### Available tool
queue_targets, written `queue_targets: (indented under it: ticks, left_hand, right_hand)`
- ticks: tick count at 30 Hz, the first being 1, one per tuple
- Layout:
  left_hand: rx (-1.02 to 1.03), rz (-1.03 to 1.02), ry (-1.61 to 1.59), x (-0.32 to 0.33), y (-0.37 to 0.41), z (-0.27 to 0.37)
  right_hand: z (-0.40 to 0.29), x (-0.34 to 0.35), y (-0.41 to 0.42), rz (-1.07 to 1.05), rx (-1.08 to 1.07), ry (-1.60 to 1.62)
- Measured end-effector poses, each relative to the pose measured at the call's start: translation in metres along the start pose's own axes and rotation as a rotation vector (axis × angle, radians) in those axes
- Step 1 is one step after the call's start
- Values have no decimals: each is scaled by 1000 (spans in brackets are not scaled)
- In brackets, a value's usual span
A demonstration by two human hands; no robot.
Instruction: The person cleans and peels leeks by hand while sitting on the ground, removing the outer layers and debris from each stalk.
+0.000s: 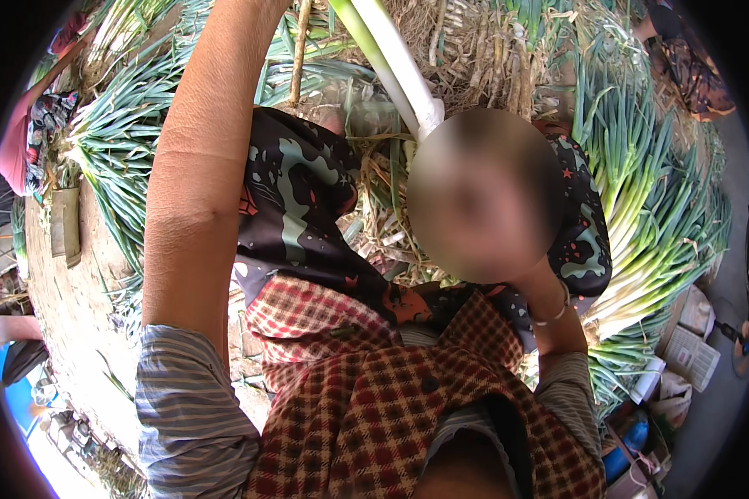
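My left hand is beyond the top edge; only its raised forearm shows. My right hand (496, 212) lies under a round blur, a bracelet (558, 307) at its wrist, so its fingers and anything in them cannot be made out. Two thick green onion stalks (390, 62) slant down from the top edge, side by side. Their white root ends reach the edge of the blur, near my right hand; whether it touches them is hidden. Between my knees, in dark patterned trousers, lie dry leaves and onion trimmings (384, 206).
Piles of green onions lie at the left (115, 140) and right (630, 224). Roots and dry stalks (487, 56) are heaped ahead, near an upright thin stick (300, 53). Other people sit at both sides. A fan (744, 346) and a blue bottle-like object (625, 446) are at right.
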State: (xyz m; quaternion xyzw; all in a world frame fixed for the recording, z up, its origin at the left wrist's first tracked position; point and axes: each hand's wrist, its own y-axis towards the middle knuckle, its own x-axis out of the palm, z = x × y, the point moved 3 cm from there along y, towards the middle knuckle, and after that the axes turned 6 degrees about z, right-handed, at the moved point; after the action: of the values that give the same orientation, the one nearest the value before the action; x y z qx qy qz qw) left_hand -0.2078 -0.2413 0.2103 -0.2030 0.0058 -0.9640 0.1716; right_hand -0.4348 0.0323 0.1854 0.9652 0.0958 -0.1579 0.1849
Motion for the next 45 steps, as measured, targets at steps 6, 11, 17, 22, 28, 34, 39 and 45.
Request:
queue_targets:
  ticks: [6,11,17,22,28,34,39,45]
  left_hand:
    - [66,-26,-7,14,-15,0]
    - [70,-62,-45,20,-18,-3]
    - [20,-47,38,17,-12,2]
    - [-5,-86,-29,21,-15,-3]
    - [35,-128,-38,19,-10,-2]
    - [23,-138,-44,9,3,1]
    - [9,-153,-7,18,-5,-1]
    - [51,-111,50,22,-18,4]
  right_hand:
    - [39,-3,37,43,-97,-545]
    - [43,4,40,-1,24,-118]
    - [34,-1,26,58,19,-363]
    - [49,4,44,-39,-27,-298]
    - [41,0,39,-144,287,19]
    - [30,-1,27,19,55,-254]
    - [32,10,49,-67,98,-516]
    - [32,13,48,-65,315,-93]
